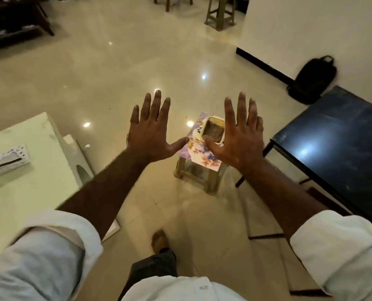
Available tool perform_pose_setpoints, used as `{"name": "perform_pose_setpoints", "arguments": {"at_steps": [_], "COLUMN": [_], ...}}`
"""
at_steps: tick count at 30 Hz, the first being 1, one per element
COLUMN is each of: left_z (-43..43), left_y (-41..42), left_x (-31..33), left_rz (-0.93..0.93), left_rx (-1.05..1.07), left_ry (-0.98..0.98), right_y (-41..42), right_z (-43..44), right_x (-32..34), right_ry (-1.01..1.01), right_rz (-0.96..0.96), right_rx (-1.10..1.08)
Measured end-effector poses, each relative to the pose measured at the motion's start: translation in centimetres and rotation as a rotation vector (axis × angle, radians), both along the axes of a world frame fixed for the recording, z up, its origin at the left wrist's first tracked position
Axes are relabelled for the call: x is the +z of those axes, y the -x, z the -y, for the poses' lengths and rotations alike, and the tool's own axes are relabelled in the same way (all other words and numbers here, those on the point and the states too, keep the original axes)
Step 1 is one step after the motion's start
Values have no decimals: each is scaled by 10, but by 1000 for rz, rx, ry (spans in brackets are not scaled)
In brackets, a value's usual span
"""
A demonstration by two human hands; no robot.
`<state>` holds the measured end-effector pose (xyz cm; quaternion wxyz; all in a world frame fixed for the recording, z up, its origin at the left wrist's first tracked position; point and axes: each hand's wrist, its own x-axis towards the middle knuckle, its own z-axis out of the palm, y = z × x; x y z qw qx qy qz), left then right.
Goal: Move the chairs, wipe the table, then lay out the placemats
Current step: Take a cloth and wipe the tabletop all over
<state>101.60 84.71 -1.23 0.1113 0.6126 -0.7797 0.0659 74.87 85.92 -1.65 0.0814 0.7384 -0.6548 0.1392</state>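
Pale table (28, 170): at your far left, its corner reaching towards the middle of the floor.
White box (8, 159): lying on the pale table near its left edge.
Left hand (151, 131): raised in front of you, back towards the camera, fingers straight and spread, holding nothing.
Bare foot (159, 240): on the glossy tiled floor, below and between your forearms.
Low stool (199, 177): standing on the floor between the two tables, beyond your hands.
Floral mat (202, 153): lying on top of the low stool, one corner hanging over its near edge.
Cream-rimmed container (213, 129): on the floral mat, partly hidden by your right thumb.
Far stool (220, 16): at the top of the view, well apart from the low stool.
Right hand (239, 140): raised level with the left, fingers straight and spread, gripping nothing.
Black backpack (313, 79): on the floor against the white wall.
Dark table (343, 137): at your right, its glossy top reflecting a ceiling light.
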Motion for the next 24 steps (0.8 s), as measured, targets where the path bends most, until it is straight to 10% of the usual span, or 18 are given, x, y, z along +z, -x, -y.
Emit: {"name": "perform_pose_setpoints", "arguments": {"at_steps": [24], "left_z": [393], "left_y": [-160], "left_x": [-60], "left_rz": [-5], "left_rx": [-17], "left_ry": [-185], "right_y": [-161], "right_z": [386], "right_x": [-69], "right_ry": [-127], "right_rz": [36], "right_rx": [-73]}}
